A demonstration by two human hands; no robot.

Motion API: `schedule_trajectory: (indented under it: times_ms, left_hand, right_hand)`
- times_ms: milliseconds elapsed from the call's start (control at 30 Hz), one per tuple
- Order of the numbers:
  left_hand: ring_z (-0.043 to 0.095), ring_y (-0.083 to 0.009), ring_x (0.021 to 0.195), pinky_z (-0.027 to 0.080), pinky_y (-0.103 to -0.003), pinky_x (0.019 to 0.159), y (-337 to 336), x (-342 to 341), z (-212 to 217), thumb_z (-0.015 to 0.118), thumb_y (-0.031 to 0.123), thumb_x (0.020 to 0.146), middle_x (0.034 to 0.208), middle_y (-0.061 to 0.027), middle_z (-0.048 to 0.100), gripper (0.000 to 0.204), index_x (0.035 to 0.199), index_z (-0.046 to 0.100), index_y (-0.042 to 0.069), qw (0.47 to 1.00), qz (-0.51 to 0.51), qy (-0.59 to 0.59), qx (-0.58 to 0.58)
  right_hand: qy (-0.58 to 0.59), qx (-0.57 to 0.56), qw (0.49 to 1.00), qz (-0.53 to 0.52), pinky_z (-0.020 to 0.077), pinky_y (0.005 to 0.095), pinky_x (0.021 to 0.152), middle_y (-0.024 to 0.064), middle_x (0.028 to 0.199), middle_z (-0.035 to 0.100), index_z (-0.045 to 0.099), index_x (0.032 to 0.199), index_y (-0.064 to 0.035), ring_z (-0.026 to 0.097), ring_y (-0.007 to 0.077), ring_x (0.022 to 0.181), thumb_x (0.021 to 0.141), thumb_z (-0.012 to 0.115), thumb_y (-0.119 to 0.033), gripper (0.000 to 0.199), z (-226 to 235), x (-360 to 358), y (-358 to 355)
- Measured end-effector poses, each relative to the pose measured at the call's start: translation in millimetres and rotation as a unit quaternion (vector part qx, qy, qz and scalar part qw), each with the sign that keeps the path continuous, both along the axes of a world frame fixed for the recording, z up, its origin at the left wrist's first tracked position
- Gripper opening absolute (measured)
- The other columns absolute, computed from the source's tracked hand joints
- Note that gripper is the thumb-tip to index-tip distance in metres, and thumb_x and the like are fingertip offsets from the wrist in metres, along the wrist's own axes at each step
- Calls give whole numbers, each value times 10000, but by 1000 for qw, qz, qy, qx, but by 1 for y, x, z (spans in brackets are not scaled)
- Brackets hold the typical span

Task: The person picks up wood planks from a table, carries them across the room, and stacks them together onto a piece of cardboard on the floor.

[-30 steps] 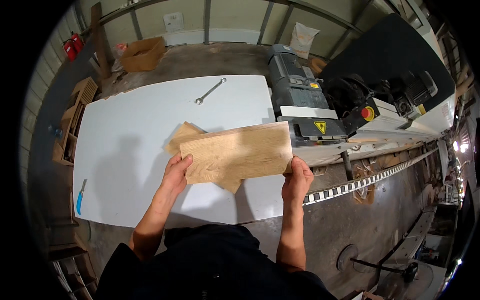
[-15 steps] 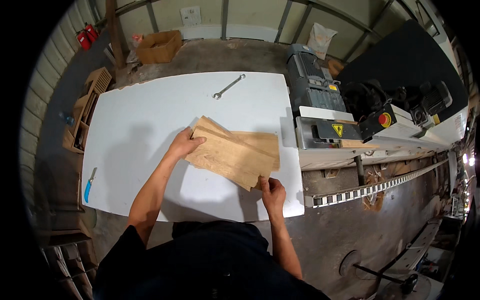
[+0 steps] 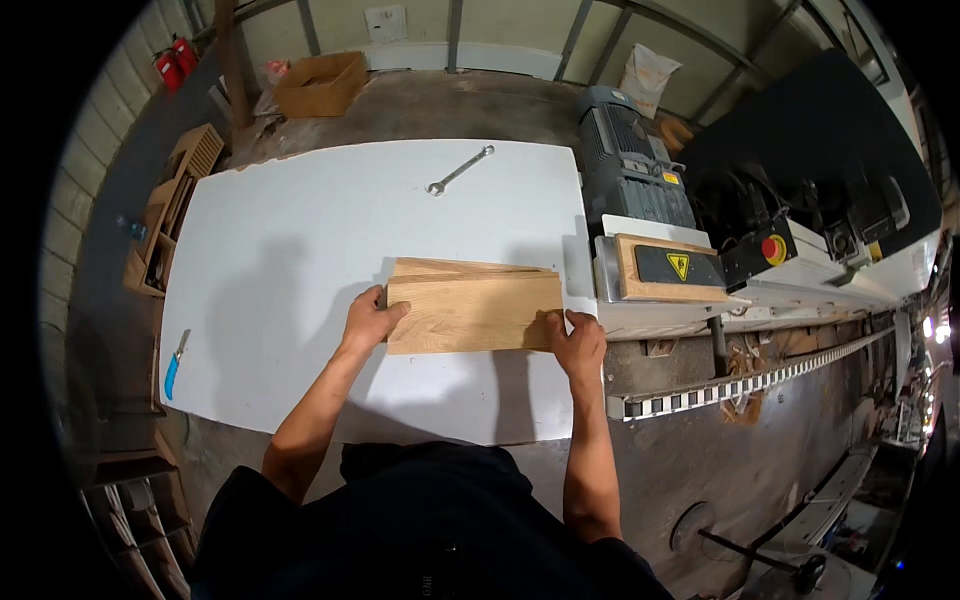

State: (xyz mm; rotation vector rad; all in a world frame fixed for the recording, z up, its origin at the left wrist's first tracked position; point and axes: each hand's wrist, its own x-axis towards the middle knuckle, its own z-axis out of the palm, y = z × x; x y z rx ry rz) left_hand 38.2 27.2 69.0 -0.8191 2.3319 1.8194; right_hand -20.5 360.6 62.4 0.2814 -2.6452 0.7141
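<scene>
A small stack of light-brown wooden boards (image 3: 470, 312) lies lengthwise from left to right over the white table (image 3: 330, 210). My left hand (image 3: 372, 318) grips the stack's left end, thumb on the top face and fingers hidden at the edge. At the right end my right hand (image 3: 577, 340) pinches the stack, its thumb on top near the lower corner. Behind the top board, the edges of other boards show slightly askew along the far side. How many boards are in the stack I cannot tell.
A steel wrench (image 3: 460, 171) rests on the table's far part, and a blue-handled knife (image 3: 175, 366) at its left edge. To the right stands a machine with a grey motor (image 3: 632, 150), a red stop button (image 3: 773, 250) and another wooden board (image 3: 628, 268) under its warning-marked plate.
The boards have turned from a slant to nearly level and line up more closely. My right hand has moved up and right. A board has emerged farther from the machine.
</scene>
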Motion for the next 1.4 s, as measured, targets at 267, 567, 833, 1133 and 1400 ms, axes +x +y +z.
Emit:
schedule_trajectory:
  times_ms: [267,567,833,1133,1400]
  left_hand:
    - [644,-258,964,533,-366,805,-2,-23,14,745,184,777,1117,-184,620,584,1234,507,-91,964,-22,-107,242]
    - [563,-290,1108,492,-392,914,-3,9,18,799,172,704,1197,-186,562,669,1257,501,-60,966,-70,-82,234]
    - [407,-296,1231,391,-376,1034,-22,74,-18,792,109,671,1272,-175,418,804,1351,379,-7,964,-78,220,-130]
    - [345,-230,1340,296,-351,1096,-21,88,-12,768,67,716,1438,-140,378,985,1484,154,15,973,-81,214,36]
    - [327,-231,1359,274,-341,1106,-17,86,-17,740,53,752,1460,-152,364,959,1492,131,17,973,-70,214,54]
  right_hand:
    - [-455,-257,853,14,487,289,617,85,803,646,643,966,65,581,142,695,800,758,-379,488,-2,-48,-6]
    - [-401,-436,805,24,531,304,760,91,958,678,630,1087,49,638,165,835,707,830,-111,458,-4,1,-8]
    - [-268,-440,837,186,438,328,987,64,1285,533,358,1400,-34,514,182,1161,672,828,-36,867,-9,49,-21]
    - [-321,-432,822,185,381,347,1047,91,1473,344,214,1487,-87,415,216,1283,664,837,-87,1033,-7,54,-25]
    - [-312,-424,828,192,369,336,1043,74,1433,385,208,1490,-92,407,191,1268,674,840,-121,1033,-16,54,-25]
